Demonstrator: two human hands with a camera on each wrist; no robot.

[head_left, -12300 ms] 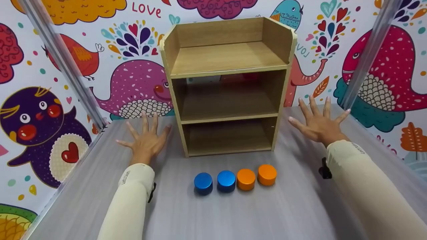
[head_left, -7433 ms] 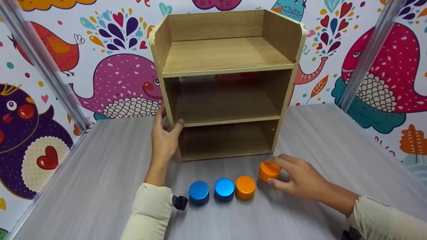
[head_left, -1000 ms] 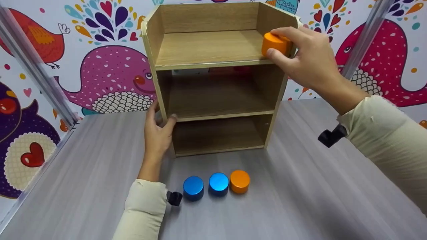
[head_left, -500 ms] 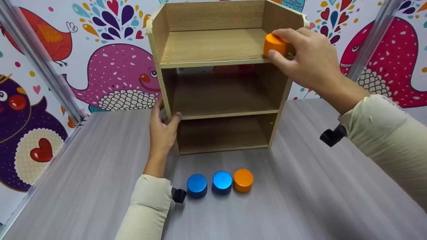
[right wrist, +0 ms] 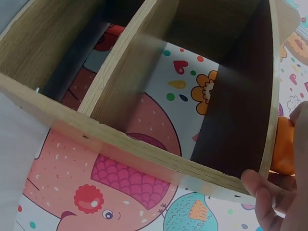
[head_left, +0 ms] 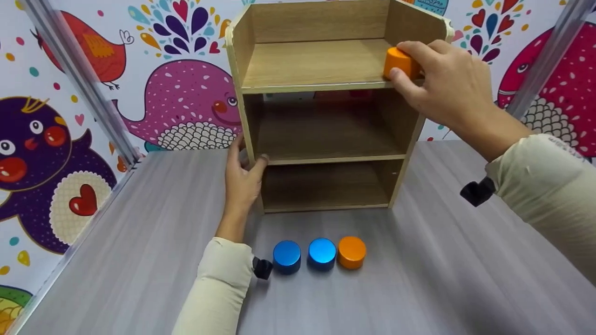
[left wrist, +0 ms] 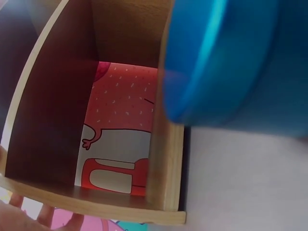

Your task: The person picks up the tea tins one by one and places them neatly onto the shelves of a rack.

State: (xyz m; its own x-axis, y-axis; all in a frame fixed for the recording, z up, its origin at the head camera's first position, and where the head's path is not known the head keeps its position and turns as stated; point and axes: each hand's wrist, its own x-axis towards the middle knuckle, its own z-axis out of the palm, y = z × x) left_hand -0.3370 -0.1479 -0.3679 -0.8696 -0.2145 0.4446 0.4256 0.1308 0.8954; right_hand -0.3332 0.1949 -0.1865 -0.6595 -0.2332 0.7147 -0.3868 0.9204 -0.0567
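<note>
**Placing the first puck on the top shelf**

Holding an orange puck (head_left: 397, 62) at the top shelf's right end, the right hand (head_left: 447, 86) has fingers curled around it. The left hand (head_left: 243, 179) clasps the shelf unit (head_left: 321, 83). Three pucks (head_left: 319, 253) wait on the bench (head_left: 139, 242).

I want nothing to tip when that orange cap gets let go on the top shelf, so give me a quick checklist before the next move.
1. Right hand grips the orange cap: ok.
2. Cap over the top shelf, at its right end: ok.
3. Cap resting flat on the shelf board: cannot tell, fingers hide its base.
4. Left hand holds the shelf unit's left front edge: ok.
5. Two blue caps and the other orange cap stand in a row on the table, apart from the hands: ok.
</note>
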